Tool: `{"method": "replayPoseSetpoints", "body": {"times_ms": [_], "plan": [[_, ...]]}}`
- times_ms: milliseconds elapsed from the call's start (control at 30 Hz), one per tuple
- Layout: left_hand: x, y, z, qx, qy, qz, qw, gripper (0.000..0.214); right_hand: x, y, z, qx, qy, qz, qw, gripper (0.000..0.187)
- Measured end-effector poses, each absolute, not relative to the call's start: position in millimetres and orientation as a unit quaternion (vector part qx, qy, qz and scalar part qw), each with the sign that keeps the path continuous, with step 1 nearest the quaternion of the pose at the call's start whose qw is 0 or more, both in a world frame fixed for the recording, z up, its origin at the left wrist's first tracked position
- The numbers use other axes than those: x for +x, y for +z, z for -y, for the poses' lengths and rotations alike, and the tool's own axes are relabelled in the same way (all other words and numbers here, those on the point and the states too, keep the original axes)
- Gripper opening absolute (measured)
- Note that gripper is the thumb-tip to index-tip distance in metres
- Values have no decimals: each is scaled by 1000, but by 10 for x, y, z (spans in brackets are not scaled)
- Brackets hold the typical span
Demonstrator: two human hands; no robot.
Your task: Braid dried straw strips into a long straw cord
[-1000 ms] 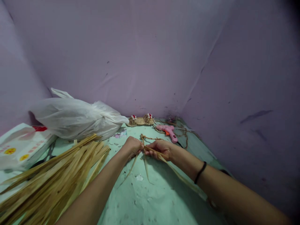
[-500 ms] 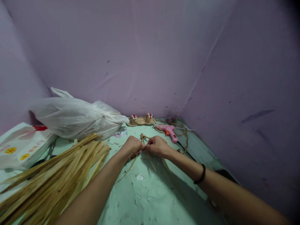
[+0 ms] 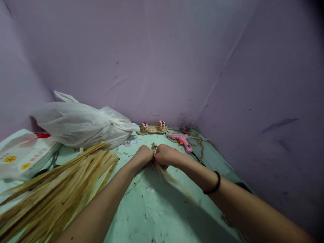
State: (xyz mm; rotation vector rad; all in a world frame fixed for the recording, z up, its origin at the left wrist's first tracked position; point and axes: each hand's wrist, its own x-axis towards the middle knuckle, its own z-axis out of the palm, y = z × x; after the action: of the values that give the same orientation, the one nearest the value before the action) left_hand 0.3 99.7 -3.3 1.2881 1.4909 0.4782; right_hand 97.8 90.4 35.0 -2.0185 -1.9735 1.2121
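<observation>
My left hand (image 3: 144, 156) and my right hand (image 3: 165, 156) meet over the middle of the green table (image 3: 152, 216), knuckles almost touching. Both are closed around the strands of a small straw braid (image 3: 154, 146), whose knotted end pokes up just beyond them. Loose straw ends hang below my fingers, and the ones under my right hand are blurred. My fingertips and the exact crossing of the strands are hidden behind the hands. A black band (image 3: 215, 184) circles my right wrist.
Long dry straw strips (image 3: 68, 189) lie at left. Behind them are a tied white plastic bag (image 3: 88, 126) and a white printed package (image 3: 22, 155). A woven straw piece with red-and-white beads (image 3: 153, 129) sits by the wall. A pink glue gun (image 3: 183, 141) rests right of it, among cords.
My right hand has turned over and closed beside the left, its knuckles now upward. The loose strands beneath it have swung. My left hand stays in nearly the same place.
</observation>
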Motion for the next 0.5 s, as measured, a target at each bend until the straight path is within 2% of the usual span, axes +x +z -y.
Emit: {"method": "replayPoseSetpoints", "body": {"times_ms": [100,267,400,500], "plan": [[-31,-11,-972,549,189,-609,540,26,959,369,-933,-658,370,655,-6,16],[-126,-65,-1001,565,198,-566,566,23,982,410,-909,-618,313,721,-19,15],[-165,-80,-1036,606,184,-512,580,16,969,424,-863,-613,342,711,-35,16],[-143,-62,-1038,609,167,-528,568,14,1006,397,-881,-616,384,687,-11,18]]}}
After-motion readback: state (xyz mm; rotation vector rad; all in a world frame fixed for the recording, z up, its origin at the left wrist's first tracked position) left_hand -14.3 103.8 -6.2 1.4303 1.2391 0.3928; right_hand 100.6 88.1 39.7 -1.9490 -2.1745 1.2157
